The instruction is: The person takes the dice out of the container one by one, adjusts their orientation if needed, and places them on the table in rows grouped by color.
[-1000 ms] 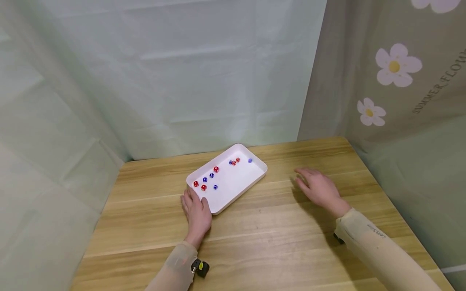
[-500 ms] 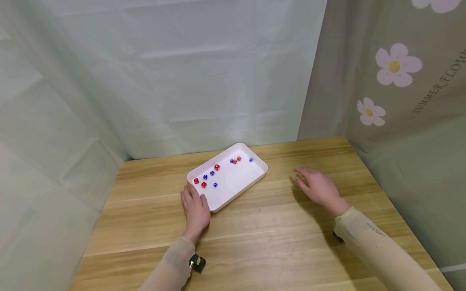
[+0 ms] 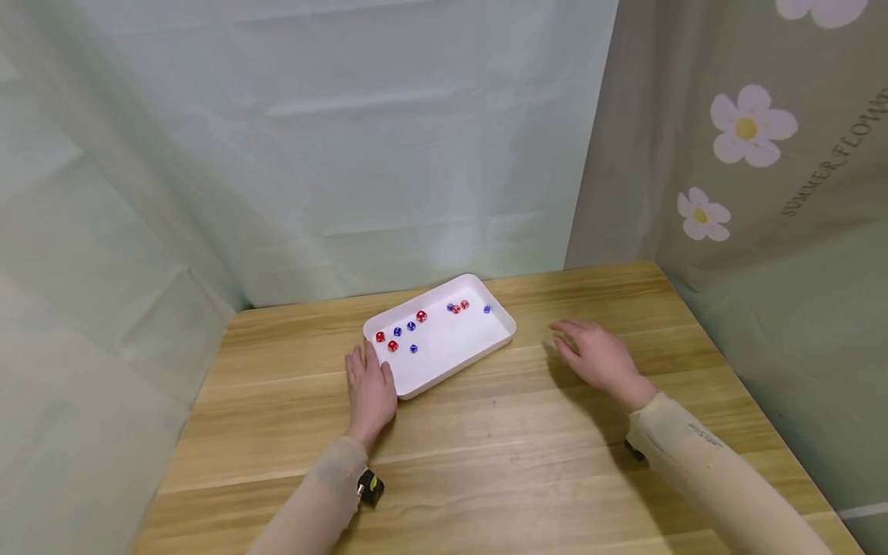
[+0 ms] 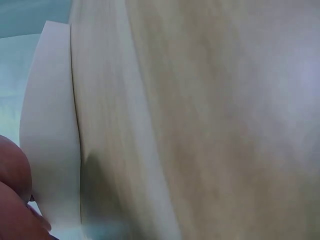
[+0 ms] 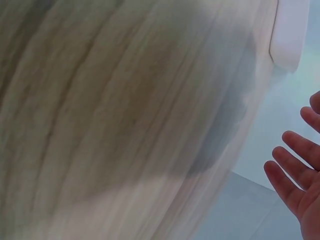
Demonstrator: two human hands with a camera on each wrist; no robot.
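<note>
A shallow white tray [image 3: 444, 362] lies at an angle on the wooden table. Inside it are several dice, among them a red die [image 3: 392, 346] near the left end and a blue die [image 3: 487, 309] toward the right end. My left hand [image 3: 371, 393] rests against the tray's left end, its fingers extended along the outside of the wall and the thumb by the near corner. The left wrist view shows the tray's side wall [image 4: 52, 125] beside that hand's fingers. To the right of the tray, my right hand [image 3: 600, 358] hovers over the table, holding nothing, fingers relaxed and spread.
The wooden table [image 3: 513, 470] reaches back to a pale curtain [image 3: 402, 154]. At the right hangs a flowered curtain [image 3: 645, 154] along the table's edge. A small black device [image 3: 371, 487] is strapped at the left wrist.
The tray has slid a little to the right and turned slightly, the dice riding along in it. My left hand has followed against its end; my right hand has drifted slightly left.
</note>
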